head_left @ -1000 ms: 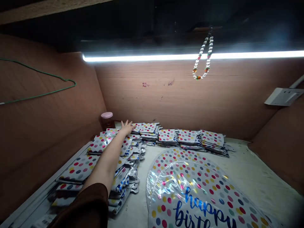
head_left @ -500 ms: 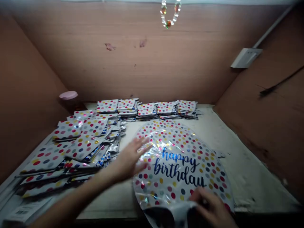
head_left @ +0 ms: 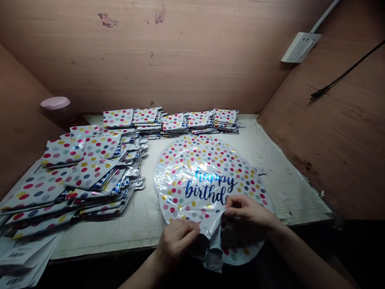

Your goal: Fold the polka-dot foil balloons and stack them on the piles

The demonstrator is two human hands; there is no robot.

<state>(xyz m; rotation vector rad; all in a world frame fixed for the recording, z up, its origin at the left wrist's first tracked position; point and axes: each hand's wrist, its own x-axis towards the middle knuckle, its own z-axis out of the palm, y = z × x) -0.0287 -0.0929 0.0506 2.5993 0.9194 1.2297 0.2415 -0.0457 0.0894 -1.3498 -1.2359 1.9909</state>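
Note:
A flat, round foil balloon [head_left: 195,184] with coloured dots and blue "happy birthday" lettering lies at the table's front, overhanging the edge. More flat dotted balloons [head_left: 164,156] show beneath it. My left hand [head_left: 179,241] is closed, pinching the balloon's near edge left of its tail. Opposite it, my right hand [head_left: 243,210] pinches a lifted part of the same balloon, over the end of the lettering. Between my hands the foil is bunched up, and its silvery tail [head_left: 214,259] hangs down over the front edge.
Folded dotted balloons are piled [head_left: 90,172] on the left, with a row of folded stacks [head_left: 174,122] along the back. Printed paper sheets [head_left: 27,257] lie at front left. A pink-lidded jar [head_left: 55,103] stands in the back left corner. Board walls enclose the table [head_left: 288,192]; a socket [head_left: 300,47] is mounted right.
My left hand has left the balloon's left side and come down to its near edge. My right hand has raised part of the near foil. The camera view has shifted.

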